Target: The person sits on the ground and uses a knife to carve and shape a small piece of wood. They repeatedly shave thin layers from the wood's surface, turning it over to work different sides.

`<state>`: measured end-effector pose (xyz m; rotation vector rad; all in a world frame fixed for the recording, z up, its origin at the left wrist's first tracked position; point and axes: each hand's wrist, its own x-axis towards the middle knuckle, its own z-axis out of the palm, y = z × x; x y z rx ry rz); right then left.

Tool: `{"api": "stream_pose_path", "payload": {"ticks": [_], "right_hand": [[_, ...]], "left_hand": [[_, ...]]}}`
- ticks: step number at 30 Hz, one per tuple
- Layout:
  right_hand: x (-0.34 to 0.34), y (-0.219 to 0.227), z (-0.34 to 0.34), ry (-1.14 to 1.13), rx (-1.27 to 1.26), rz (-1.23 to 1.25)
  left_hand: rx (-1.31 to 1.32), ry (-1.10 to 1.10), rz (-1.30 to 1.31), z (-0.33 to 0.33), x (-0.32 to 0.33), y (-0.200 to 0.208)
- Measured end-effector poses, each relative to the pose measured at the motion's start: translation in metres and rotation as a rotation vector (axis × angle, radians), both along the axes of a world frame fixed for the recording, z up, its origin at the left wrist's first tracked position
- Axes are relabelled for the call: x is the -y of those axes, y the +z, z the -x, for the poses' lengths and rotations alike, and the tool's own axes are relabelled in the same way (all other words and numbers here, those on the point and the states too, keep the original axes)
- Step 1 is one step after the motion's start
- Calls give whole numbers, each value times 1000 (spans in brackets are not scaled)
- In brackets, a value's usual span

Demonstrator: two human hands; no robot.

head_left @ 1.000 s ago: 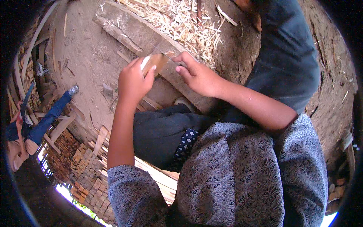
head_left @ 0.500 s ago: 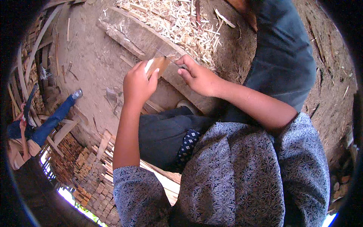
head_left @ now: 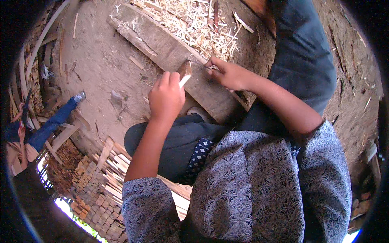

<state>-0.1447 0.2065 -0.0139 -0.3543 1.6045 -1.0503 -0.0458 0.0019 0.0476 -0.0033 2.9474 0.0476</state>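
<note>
My left hand (head_left: 167,95) is closed around the lower end of a short wood piece (head_left: 185,72), brown on one face and pale along its cut edge. The piece stands tilted above a thick plank. To its right, my right hand (head_left: 227,75) grips a thin-bladed knife (head_left: 197,62), whose handle is mostly hidden by my fingers. The blade reaches left to the upper end of the wood piece; whether it touches I cannot tell.
Beneath my hands runs a weathered plank (head_left: 170,52) on the dirt floor. Pale wood shavings (head_left: 194,24) heap beyond it. Stacked wooden blocks (head_left: 95,186) and strips (head_left: 115,166) lie at lower left. Another person's jeans-clad leg (head_left: 54,121) extends at far left.
Both hands have moved right. My left hand has turned the wood piece, so its pale edge now faces right and nearer me. The knife now meets its upper end.
</note>
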Motion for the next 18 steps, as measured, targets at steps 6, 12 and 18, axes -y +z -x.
{"api": "stream_pose_path", "payload": {"ticks": [6, 12, 18], "right_hand": [[-25, -2, -16, 7, -469, 212], [-13, 22, -18, 219, -495, -60], [12, 10, -9, 307, -544, -167]], "left_hand": [[-60, -46, 57, -10, -6, -8], [-71, -32, 13, -12, -5, -10], [-57, -29, -14, -8, -10, -9]]}}
